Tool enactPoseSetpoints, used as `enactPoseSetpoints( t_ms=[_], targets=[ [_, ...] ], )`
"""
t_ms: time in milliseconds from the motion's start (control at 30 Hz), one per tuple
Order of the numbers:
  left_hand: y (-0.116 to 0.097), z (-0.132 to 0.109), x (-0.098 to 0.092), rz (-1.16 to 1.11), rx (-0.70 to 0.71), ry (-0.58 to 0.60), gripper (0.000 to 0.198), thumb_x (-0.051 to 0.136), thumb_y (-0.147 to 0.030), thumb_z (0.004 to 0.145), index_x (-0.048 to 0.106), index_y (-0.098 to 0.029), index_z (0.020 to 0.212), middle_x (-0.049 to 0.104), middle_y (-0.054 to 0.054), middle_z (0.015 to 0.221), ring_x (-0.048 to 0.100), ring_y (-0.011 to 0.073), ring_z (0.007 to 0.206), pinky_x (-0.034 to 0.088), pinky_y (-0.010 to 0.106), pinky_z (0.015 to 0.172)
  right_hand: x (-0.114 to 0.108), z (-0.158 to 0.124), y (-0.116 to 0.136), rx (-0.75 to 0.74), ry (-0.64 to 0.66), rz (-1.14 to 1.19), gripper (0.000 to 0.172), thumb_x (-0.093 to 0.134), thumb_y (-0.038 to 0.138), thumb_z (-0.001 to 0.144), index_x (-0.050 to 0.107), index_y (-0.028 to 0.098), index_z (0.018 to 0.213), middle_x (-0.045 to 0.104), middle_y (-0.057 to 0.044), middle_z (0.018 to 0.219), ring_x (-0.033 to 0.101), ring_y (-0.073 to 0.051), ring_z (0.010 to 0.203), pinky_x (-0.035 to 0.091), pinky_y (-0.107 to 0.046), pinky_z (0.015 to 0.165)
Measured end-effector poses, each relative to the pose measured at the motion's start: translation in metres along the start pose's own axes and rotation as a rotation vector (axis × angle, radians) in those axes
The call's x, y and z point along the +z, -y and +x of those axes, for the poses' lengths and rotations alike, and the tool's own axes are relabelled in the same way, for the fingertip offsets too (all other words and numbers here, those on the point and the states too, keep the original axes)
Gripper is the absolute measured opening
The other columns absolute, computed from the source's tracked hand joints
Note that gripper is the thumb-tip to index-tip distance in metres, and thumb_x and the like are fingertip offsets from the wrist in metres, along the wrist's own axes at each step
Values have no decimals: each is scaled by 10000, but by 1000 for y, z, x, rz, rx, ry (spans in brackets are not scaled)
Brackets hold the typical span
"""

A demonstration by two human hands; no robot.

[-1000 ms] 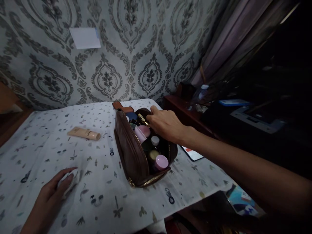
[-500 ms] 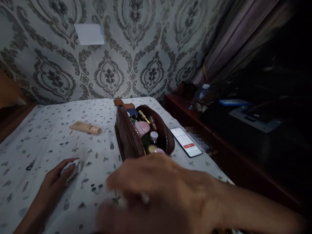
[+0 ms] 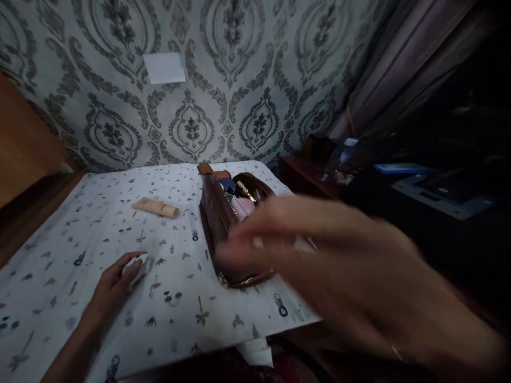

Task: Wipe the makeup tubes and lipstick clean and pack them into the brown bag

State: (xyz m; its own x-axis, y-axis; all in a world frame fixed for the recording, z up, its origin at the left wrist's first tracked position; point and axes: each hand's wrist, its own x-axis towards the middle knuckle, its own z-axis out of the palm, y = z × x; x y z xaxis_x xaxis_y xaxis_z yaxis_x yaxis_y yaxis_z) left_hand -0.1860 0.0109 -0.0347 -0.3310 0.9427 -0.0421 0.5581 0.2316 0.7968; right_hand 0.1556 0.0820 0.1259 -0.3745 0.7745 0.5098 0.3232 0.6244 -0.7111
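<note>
- The left hand (image 3: 115,284) rests on the counter at the left, its thumb and fingers closed around a crumpled, soft-looking white wad (image 3: 140,264). If that grip loosens, the wad could drop onto the pale covering and be hard to spot, white on white.
- The right hand (image 3: 331,266) is large, close to the camera and badly blurred, well apart from the left. Whether its fingers are parted or pinch something cannot be told; a small thing held there could slip unnoticed.
- Behind the right hand, from this viewpoint, stands an open brown leather-look pouch with a gold zip (image 3: 213,207), at the middle of the counter. Whether hand and pouch touch is unclear. A low sweep could catch its rim and tip it.
- Inside the pouch, a slim gold-coloured item (image 3: 245,190) lies beside a smooth pink object (image 3: 246,205). They sit crowded together, so pulling one out could drag others along.
- Left of the pouch, a beige squeeze tube (image 3: 155,207) lies on its side, touched by neither hand. A knock could roll or slide it.
- The counter wears a loose white cloth with small printed figures (image 3: 179,314); a tug on it could shift everything on top.
</note>
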Motion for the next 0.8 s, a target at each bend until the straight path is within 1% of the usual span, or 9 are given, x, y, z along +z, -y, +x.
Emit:
enactPoseSetpoints(
  t_ms=[67,133,200,267,400,500,567,667,800],
  targets=[
    [0,0,0,6,11,-14,641,558,-686,758,687,-156,1094,649,-13,724,484,139,557,412,229,521,-9,23,-16,-36,130,-145,242,588,427,889,754,251,904,679,-26,1038,578,-277,1093,461,-499,915],
    [1,0,-1,16,27,-12,645,560,-694,748,692,-165,1091,658,-11,737,493,143,569,415,230,537,-11,37,-41,-107,277,-636,281,510,300,944,740,147,898,632,-137,1164,513,-325,1173,408,-537,972],
    [1,0,-1,23,14,1,647,566,-698,740,694,-174,1097,661,-19,728,505,150,578,419,230,544,-9,45,-67,-88,405,-992,247,505,203,943,729,102,965,554,-205,1301,434,-362,1269,377,-530,1001],
    [1,0,-1,25,-9,2,651,577,-707,727,698,-181,1091,677,-22,743,537,165,606,430,233,549,-6,47,-86,-87,496,-1165,252,520,227,950,716,96,1042,494,-225,1381,392,-372,1320,360,-507,1024],
    [-1,-1,1,1,18,-37,656,579,-727,717,697,-185,1066,708,-15,815,602,194,714,463,231,606,-1,53,-96,-114,567,-1283,315,529,310,957,708,85,1087,490,-230,1390,393,-372,1334,337,-488,1047],
    [-2,0,1,31,-26,-6,706,557,-755,707,686,-174,1088,699,-12,771,587,188,662,465,237,594,6,62,-95,-99,603,-1321,324,539,300,944,709,68,1091,509,-229,1370,400,-364,1322,335,-467,1043],
    [-1,2,0,54,-28,6,710,554,-762,696,690,-181,1081,722,2,829,617,206,709,483,245,614,11,68,-96,-83,622,-1336,305,538,278,938,714,74,1081,535,-219,1344,407,-349,1313,339,-447,1037],
    [6,5,-1,70,13,-11,701,522,-775,694,703,-197,1048,745,33,948,662,241,818,517,265,673,18,74,-99,-48,644,-1372,294,518,259,937,718,86,1067,581,-209,1280,430,-338,1280,354,-436,1015],
    [19,8,0,136,1,-1,731,459,-793,707,698,-216,1087,746,58,1024,684,272,892,536,288,678,19,74,-100,-31,668,-1417,326,487,288,944,708,81,1065,592,-213,1244,458,-331,1223,365,-431,985]
  ],
)
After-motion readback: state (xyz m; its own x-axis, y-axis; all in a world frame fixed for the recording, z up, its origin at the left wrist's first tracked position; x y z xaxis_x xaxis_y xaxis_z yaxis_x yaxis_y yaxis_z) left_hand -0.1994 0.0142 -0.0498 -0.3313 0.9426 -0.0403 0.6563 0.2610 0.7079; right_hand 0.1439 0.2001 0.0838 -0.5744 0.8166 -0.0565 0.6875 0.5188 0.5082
